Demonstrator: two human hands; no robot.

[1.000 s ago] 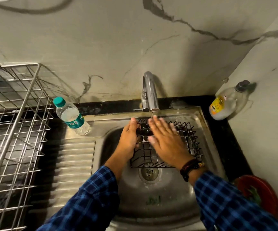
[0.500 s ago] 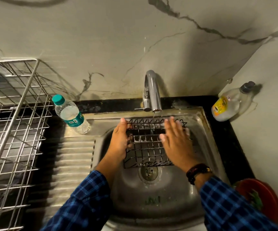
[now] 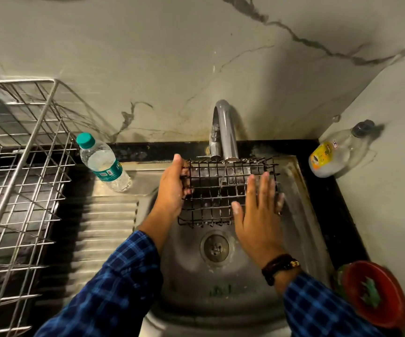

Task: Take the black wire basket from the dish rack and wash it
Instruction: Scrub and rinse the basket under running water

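Observation:
The black wire basket (image 3: 217, 190) is held over the steel sink (image 3: 301, 215), right under the tap (image 3: 224, 132), with a thin stream of water falling on it. My left hand (image 3: 173, 188) grips the basket's left edge, fingers curled round the wires. My right hand (image 3: 257, 210) lies flat on the basket's right part with straight, spread fingers; soap foam clings to the thumb and fingers. The metal dish rack (image 3: 19, 181) stands at the left on the counter.
A clear water bottle with a green cap (image 3: 103, 164) stands between rack and sink. A soap bottle (image 3: 330, 154) leans in the back right corner. A red bowl (image 3: 376, 295) sits at the front right. The drain (image 3: 216, 248) is below the basket.
My right hand has slid from the basket's middle to its right side. The basket has been lifted and tilted closer under the tap, with my left hand still on its left edge.

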